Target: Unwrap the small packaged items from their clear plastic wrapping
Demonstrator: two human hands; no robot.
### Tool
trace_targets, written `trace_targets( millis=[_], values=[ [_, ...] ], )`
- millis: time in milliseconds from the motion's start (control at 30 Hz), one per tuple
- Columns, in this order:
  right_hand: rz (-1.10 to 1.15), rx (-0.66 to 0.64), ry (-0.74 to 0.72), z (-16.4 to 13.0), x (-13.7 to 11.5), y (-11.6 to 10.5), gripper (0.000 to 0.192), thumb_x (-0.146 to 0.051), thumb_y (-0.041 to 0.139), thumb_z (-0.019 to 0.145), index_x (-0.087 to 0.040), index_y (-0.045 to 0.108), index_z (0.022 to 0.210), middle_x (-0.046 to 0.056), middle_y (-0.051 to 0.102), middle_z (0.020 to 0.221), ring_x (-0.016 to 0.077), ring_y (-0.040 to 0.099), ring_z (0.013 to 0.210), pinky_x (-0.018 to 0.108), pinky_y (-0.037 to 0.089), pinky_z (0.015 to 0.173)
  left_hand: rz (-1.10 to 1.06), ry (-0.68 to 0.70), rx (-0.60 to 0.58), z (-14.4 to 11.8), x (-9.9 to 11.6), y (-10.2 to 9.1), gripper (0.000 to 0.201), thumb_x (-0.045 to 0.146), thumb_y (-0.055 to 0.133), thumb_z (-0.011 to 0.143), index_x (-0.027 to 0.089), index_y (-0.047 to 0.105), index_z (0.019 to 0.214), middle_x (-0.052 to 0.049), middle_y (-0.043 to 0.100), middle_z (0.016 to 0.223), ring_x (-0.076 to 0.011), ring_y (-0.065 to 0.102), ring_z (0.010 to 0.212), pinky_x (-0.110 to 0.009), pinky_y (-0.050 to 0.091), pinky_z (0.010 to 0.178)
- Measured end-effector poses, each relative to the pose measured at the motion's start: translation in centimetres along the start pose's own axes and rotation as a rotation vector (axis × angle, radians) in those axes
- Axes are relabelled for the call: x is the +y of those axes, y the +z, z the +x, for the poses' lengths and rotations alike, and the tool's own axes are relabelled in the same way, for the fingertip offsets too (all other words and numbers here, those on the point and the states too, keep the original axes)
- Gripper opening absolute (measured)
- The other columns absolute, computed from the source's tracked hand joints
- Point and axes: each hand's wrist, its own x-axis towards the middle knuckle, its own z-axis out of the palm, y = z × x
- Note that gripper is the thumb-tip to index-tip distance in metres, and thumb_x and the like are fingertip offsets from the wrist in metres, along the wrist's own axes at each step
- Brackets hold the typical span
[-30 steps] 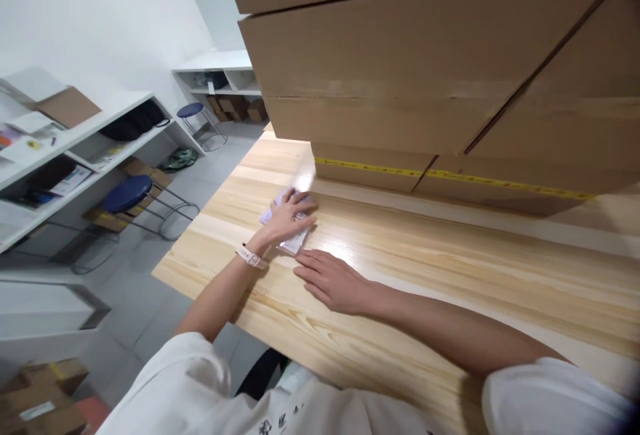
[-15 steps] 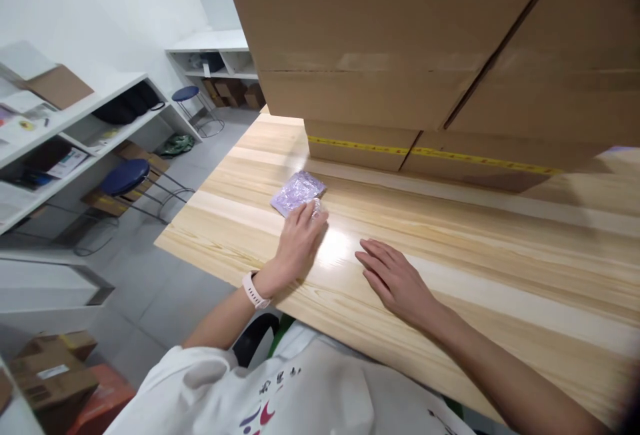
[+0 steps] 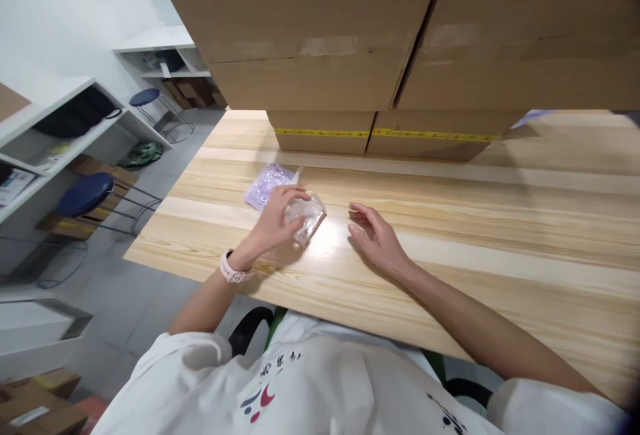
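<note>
My left hand [image 3: 277, 218] grips a small clear, shiny plastic packet [image 3: 311, 213] between thumb and fingers, low over the wooden table [image 3: 450, 221]. What the packet contains is too blurred to name. Behind that hand, partly covered by it, a crinkled purple plastic pouch [image 3: 267, 183] lies flat on the tabletop. My right hand [image 3: 377, 238] is to the right of the packet, apart from it, with thumb and fingers separated and nothing between them.
Large cardboard boxes [image 3: 310, 35] are stacked on the far side of the table, the lower ones with yellow tape. To the left are white shelves [image 3: 60, 148] and a blue stool [image 3: 87, 193]. More cartons [image 3: 40, 398] lie at the lower left.
My left hand has lifted the clear packet and brought it rightward, off the purple pouch. My right hand has turned, its fingers now curved toward the packet. The view has shifted right.
</note>
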Motion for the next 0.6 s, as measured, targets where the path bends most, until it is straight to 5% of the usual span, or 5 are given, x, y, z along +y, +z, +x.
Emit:
trace_targets(
  millis=[100,233,367,467,600],
  values=[
    [0.003,-0.097,0.039,1.7,-1.0,2.1,0.076,-0.048,0.071,0.088,-0.027,0.043,0.156,0.016,0.051,0.155,0.0335,0.056,0.137,0.056,0.046,0.114,-0.054,-0.18,0.122,-0.4,-1.9,-1.5,0.043,0.022,0.068,0.082,0.022,0.061,0.125,-0.012,0.059,0.137,-0.0309,0.055,0.13,-0.052,0.051,0.106],
    [0.017,-0.188,0.004,6.4,-2.6,5.7,0.107,-0.045,0.086,0.072,-0.026,0.033,0.163,0.017,0.044,0.16,0.0376,0.045,0.145,0.06,0.04,0.117,-0.247,-0.272,0.289,-0.8,-2.0,-0.8,0.048,0.03,0.071,0.085,0.023,0.057,0.131,-0.011,0.061,0.132,-0.0257,0.063,0.119,-0.041,0.06,0.091],
    [0.201,-0.308,0.026,10.1,-3.4,6.7,0.058,-0.042,0.082,0.076,-0.019,0.07,0.128,0.012,0.074,0.117,0.03,0.069,0.107,0.047,0.056,0.094,-0.161,-0.193,0.392,-0.2,-0.6,-0.8,0.045,0.035,0.071,0.091,0.024,0.057,0.132,-0.011,0.061,0.136,-0.0249,0.061,0.126,-0.042,0.057,0.1],
    [0.273,-0.214,0.191,9.8,-2.7,4.1,0.037,-0.048,0.08,0.077,-0.014,0.076,0.089,0.008,0.075,0.088,0.0233,0.069,0.08,0.037,0.056,0.075,-0.064,-0.089,0.235,0.4,0.2,-0.6,0.038,0.037,0.069,0.095,0.023,0.059,0.129,-0.011,0.064,0.136,-0.0257,0.059,0.13,-0.044,0.052,0.106],
    [0.425,-0.141,0.287,6.1,-1.2,-0.4,0.05,-0.056,0.086,0.073,-0.017,0.077,0.102,0.009,0.077,0.096,0.0226,0.07,0.084,0.035,0.057,0.074,-0.029,0.015,-0.173,1.2,1.8,2.6,0.059,0.048,0.073,0.091,0.019,0.054,0.139,-0.015,0.066,0.135,-0.0294,0.063,0.121,-0.046,0.053,0.102]
  ],
)
